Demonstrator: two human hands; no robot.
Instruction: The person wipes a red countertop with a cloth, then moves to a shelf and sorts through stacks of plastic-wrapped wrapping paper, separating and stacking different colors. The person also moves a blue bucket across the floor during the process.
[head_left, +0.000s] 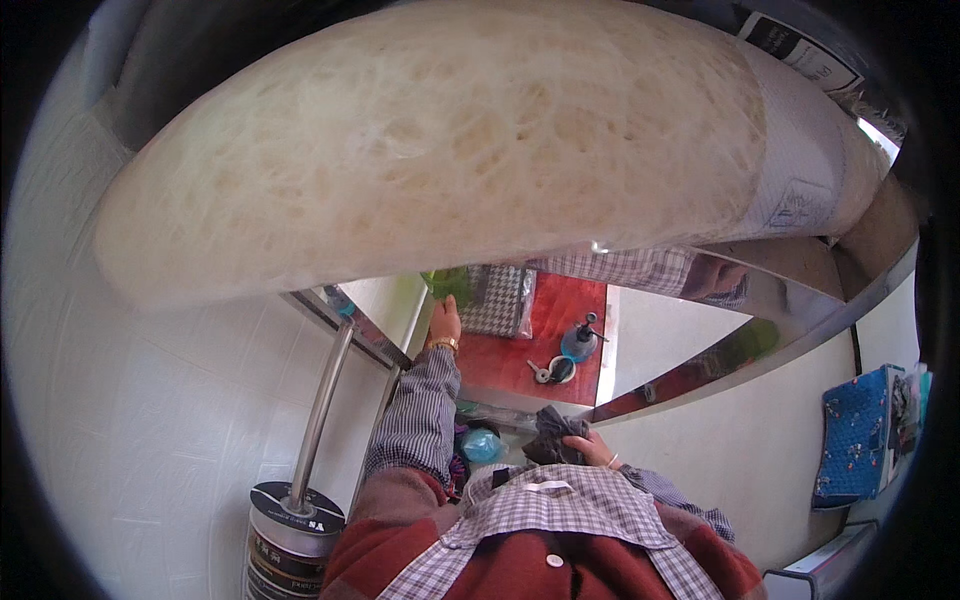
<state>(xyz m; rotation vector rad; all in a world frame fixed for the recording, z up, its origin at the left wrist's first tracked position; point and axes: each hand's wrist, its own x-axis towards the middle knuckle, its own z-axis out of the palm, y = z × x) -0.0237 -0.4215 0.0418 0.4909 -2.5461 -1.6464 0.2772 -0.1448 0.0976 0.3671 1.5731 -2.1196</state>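
Note:
My left hand (445, 322), with a gold-toned band at the wrist, reaches forward over the left side of a red tabletop (566, 292). Its fingertips meet a translucent green plastic item (448, 283); whether they grip it is unclear. Beside that hand lies a houndstooth-patterned piece (493, 304) in clear plastic. Close to my body, my right hand (594, 448) holds a crumpled dark cloth (556, 439). A pump spray bottle (579, 343) with blue liquid stands on the tabletop, near a key (538, 373) and a small round dish (561, 369) with something dark in it.
A large pale, fibrous, rounded object (450, 150) fills the upper view, hiding what lies beyond. A metal pole (322, 412) rises from a cylindrical base (292, 540) at left. Below the tabletop sits a blue plastic-wrapped item (482, 445). A blue quilted item (855, 435) hangs at right.

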